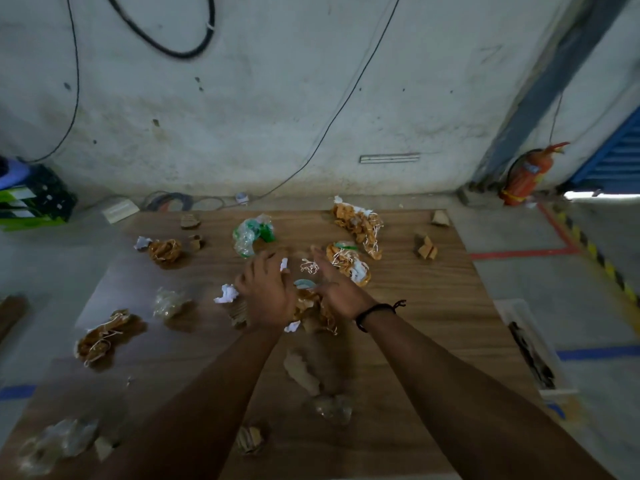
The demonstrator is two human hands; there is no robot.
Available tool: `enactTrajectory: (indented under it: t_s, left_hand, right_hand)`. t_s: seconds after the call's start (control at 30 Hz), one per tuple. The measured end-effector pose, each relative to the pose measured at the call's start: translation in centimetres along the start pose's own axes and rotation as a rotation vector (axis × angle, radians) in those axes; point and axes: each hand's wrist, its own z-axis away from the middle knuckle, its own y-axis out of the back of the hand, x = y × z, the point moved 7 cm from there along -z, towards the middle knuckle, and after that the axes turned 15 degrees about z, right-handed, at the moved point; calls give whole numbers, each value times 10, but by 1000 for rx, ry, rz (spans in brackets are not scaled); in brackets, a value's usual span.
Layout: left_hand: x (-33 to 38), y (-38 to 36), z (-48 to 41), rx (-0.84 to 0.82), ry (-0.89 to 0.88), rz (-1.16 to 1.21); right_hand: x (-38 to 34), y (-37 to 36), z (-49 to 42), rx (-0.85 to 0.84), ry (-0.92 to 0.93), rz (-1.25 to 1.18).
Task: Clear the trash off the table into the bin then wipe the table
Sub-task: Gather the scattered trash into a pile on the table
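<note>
Two bare forearms reach up from the bottom of the frame over a wooden surface (433,306) littered with trash. At the centre, the left hand (266,292) and the right hand (341,292) are spread, fingers apart, cupped from either side around a small heap of brown paper scraps (311,311) with white bits in it. Neither hand has lifted anything.

More trash lies well apart all round: a green and clear plastic wrapper (252,235) above the hands, brown bundles with white string (360,223) at upper right, a crumpled brown bundle (102,337) at left, and clear plastic (57,441) at lower left.

A white bin (519,313) stands on the floor just beside the surface's right edge.

This looks like the gathering step, early in the clearing. The next move likely calls for pressing the hands together to scoop the heap, then carrying it right to the bin. No wiping cloth is visible.
</note>
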Motion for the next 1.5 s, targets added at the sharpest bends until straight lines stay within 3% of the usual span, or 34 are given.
enactTrajectory:
  t_s: [0.23, 0.37, 0.57, 0.77, 0.9, 1.07, 1.17, 1.27, 1.37, 1.5]
  left_hand:
    - [50, -54, -8, -227, -194, -11]
    - [80, -97, -17, -296, -205, -17]
    - [90, -174, -46, -429, -86, -91]
    - [33, -214, -59, -530, 265, -186]
    - [11, -234, -47, -620, 349, -188]
    - [23, -230, -49, -415, 230, -159]
    - [36, -225, -52, -376, 200, -45]
    - [37, -210, -55, -284, 246, -2]
    - [26, -186, -63, -151, 342, 11]
    - [9, -158, -96, 29, 336, 91]
  right_hand:
    - [29, 76, 19, 289, -51, 330]
    - [73, 128, 30, 410, -160, 467]
    - [152, 174, 16, 400, -298, 522]
    - [210, 182, -22, 298, -371, 611]
    - [232, 168, -38, 241, -340, 649]
    - [235, 166, -37, 376, -251, 671]
    - [229, 170, -36, 429, -209, 687]
    - [220, 179, -38, 442, -177, 596]
    - [199, 200, -46, 566, -142, 466]
    - [174, 232, -74, 692, -110, 286]
